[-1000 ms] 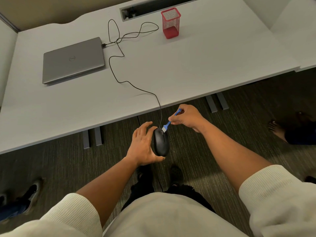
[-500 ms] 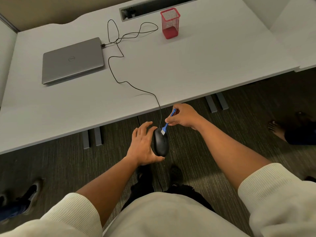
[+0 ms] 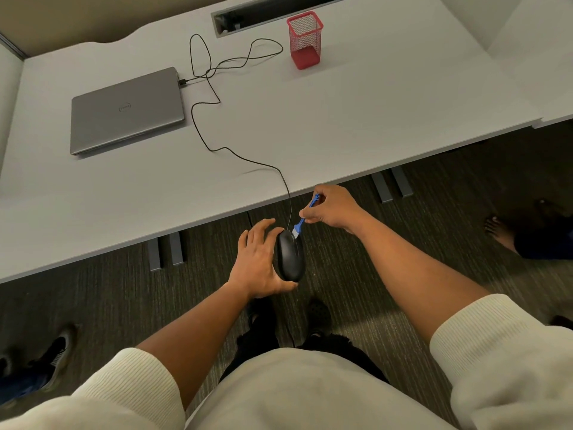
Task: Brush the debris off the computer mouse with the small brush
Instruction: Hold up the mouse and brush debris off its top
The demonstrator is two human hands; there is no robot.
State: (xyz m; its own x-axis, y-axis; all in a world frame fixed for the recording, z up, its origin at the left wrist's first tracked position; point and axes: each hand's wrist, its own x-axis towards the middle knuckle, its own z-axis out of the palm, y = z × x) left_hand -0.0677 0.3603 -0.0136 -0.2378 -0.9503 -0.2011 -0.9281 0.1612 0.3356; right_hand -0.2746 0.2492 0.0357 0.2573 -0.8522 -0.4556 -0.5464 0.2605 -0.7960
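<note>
A black wired computer mouse (image 3: 290, 256) is held in the air in front of the desk edge, over the carpet. My left hand (image 3: 259, 265) cups its left side and underside. My right hand (image 3: 333, 209) pinches a small blue brush (image 3: 303, 220) by its handle. The brush's pale bristles touch the front end of the mouse, near where the black cable (image 3: 210, 141) leaves it. The cable runs up over the white desk (image 3: 356, 125) to a closed grey laptop (image 3: 125, 110).
A red mesh pen cup (image 3: 305, 40) stands at the back of the desk beside a cable slot (image 3: 263, 13). Desk legs (image 3: 167, 251) show under the edge. Other people's feet are on the carpet at far right (image 3: 499, 229) and lower left (image 3: 59, 352).
My right hand has shifted slightly left with the brush, and the bristles have moved a little across the mouse's front. My left hand and the mouse have stayed put.
</note>
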